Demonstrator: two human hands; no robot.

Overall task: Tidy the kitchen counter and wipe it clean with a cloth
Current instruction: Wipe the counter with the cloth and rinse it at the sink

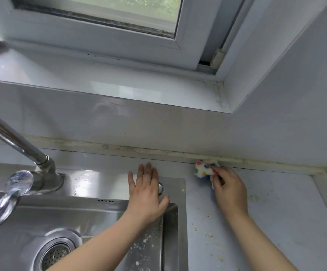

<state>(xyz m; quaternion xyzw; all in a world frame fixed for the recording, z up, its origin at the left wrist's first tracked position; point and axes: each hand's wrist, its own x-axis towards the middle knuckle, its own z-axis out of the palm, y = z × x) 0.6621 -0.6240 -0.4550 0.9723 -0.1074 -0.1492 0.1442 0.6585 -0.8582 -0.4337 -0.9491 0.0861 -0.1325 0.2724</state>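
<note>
Under the window (100, 26) I see a pale grey worktop (276, 202) running back to a stained seam at the wall, with a steel sink (92, 182) and its tap (21, 145) on the left. My left grip (147, 190) lies flat, fingers spread, on the sink's back rim. My right grip (229, 188) pinches a white cloth (202, 169) with coloured dots, bunched against that seam at the worktop's back edge. Crumbs (209, 234) lie scattered beside my right forearm.

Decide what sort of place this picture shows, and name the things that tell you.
Probably a kitchen: a stainless steel sink with a curved chrome tap, a crumb-strewn pale grey counter, and a white cloth with coloured dots.
</note>
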